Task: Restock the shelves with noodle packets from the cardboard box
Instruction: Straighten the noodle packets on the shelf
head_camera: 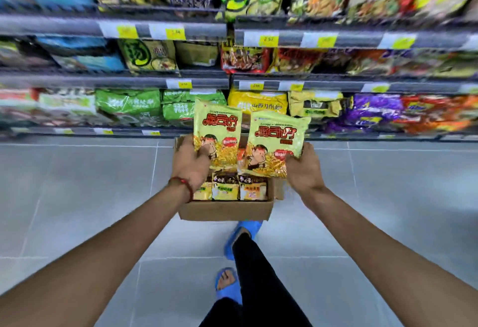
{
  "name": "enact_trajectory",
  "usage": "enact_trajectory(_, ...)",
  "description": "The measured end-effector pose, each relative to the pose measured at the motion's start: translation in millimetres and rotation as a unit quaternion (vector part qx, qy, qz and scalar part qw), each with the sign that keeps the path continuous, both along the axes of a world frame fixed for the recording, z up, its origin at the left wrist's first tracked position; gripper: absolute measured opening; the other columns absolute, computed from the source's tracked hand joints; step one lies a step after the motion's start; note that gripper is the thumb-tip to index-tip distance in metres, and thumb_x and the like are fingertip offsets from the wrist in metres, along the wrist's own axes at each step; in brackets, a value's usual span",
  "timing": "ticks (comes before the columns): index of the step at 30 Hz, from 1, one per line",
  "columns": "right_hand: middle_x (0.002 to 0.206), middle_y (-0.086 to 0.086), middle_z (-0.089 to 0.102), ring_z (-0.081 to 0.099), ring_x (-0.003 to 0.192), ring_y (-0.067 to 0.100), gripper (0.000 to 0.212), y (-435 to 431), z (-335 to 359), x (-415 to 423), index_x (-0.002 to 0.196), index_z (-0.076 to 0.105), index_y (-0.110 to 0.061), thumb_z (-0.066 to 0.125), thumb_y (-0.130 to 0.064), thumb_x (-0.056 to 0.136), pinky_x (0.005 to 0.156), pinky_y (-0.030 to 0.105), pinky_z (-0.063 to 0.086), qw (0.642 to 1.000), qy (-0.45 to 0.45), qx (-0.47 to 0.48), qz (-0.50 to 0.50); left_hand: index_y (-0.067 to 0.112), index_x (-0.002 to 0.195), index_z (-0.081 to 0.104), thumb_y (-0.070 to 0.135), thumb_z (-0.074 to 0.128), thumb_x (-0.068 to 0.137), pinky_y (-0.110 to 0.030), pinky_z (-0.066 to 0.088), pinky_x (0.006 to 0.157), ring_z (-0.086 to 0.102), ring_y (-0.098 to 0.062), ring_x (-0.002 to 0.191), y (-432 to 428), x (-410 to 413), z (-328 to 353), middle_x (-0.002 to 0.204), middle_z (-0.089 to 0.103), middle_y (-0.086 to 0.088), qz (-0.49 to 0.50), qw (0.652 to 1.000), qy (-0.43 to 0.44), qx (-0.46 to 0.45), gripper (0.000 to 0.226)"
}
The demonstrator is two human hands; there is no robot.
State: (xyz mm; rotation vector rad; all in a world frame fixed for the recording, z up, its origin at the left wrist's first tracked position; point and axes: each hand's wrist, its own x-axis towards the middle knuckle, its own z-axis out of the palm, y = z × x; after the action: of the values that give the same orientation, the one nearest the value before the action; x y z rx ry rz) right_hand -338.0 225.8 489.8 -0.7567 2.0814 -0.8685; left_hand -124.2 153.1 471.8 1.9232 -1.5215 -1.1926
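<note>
Head view: a cardboard box (225, 210) stands open on the grey tiled floor (77, 184), just in front of the shelves (113, 28). Along its near wall a row of small packets (226, 188) stands on edge, yellow below and dark on top. The rest of the inside is hidden behind the hands and what they hold. The shelves fill the picture from 9 o'clock through 12 to 3, their tiers packed with blurred bags in green, yellow, purple and red. Yellow price tags (176, 33) sit on the rails.

Both arms reach forward from the lower corners. The left hand (190, 163) is over the box's 9 o'clock edge, back of the hand up. Its fingers are curled round the lower left corner of the left packet (218, 125). A red bracelet (182, 184) circles that wrist. The right hand (304, 169) is over the box's 3 o'clock edge and grips the lower right corner of the right packet (278, 140).

The two held packets are yellow-green with red lettering and a cartoon figure, fronts toward the camera. Each rises from its hand toward 12 o'clock, above the box and in front of the lowest shelf tier in view. They are side by side; I cannot tell whether their inner edges touch.

At the box's 6 o'clock are two blue sandals (244, 233) and dark trouser legs.
</note>
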Motion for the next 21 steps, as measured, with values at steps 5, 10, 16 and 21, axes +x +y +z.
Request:
enact_trajectory(5, 0.104, -0.002, 0.060, 0.057, 0.095, 0.016, 0.020, 44.8, 87.4, -16.8, 0.117, 0.048, -0.013, 0.046, -0.002, 0.101, 0.066, 0.021, 0.043, 0.996, -0.013, -0.080, -0.022, 0.012, 0.150, 0.032, 0.040, 0.051, 0.097, -0.047, 0.032, 0.116, 0.037, -0.026, 0.141, 26.1, -11.2, 86.6, 0.151, 0.041, -0.006, -0.025, 0.997, 0.064, -0.042, 0.063)
enact_trajectory(10, 0.115, -0.002, 0.060, 0.057, 0.109, 0.014, 0.031, 67.9, 165.7, -48.4, 0.130, 0.048, -0.010, 0.045, 0.001, 0.101, 0.096, 0.027, 0.044, 0.989, 0.008, -0.144, -0.024, 0.011, 0.149, 0.034, 0.053, 0.056, 0.087, -0.049, 0.036, 0.113, 0.044, -0.028, 0.137, 39.9, -42.3, 174.9, 0.149, 0.046, -0.011, -0.040, 0.987, 0.125, -0.097, 0.078)
enact_trajectory(16, 0.133, -0.004, 0.057, 0.055, 0.121, 0.009, 0.041, 70.2, 243.6, -123.6, 0.143, 0.039, -0.008, 0.045, -0.005, 0.103, 0.097, 0.016, 0.045, 0.978, 0.026, -0.207, 0.008, 0.011, 0.149, 0.035, 0.050, 0.055, 0.094, -0.034, 0.023, 0.117, 0.036, -0.020, 0.140, 42.6, -113.2, 264.9, 0.152, 0.041, -0.005, -0.059, 0.971, 0.134, -0.188, 0.071)
enact_trajectory(21, 0.147, 0.001, 0.046, 0.043, 0.134, 0.016, 0.046, 61.9, 305.3, -210.2, 0.149, 0.033, -0.008, 0.044, -0.015, 0.105, 0.118, 0.036, 0.030, 0.962, 0.083, -0.258, 0.035, 0.012, 0.144, 0.042, 0.050, 0.055, 0.094, -0.038, 0.036, 0.112, 0.047, -0.020, 0.131, 30.8, -196.0, 333.1, 0.142, 0.051, 0.001, -0.055, 0.951, 0.174, -0.251, 0.063)
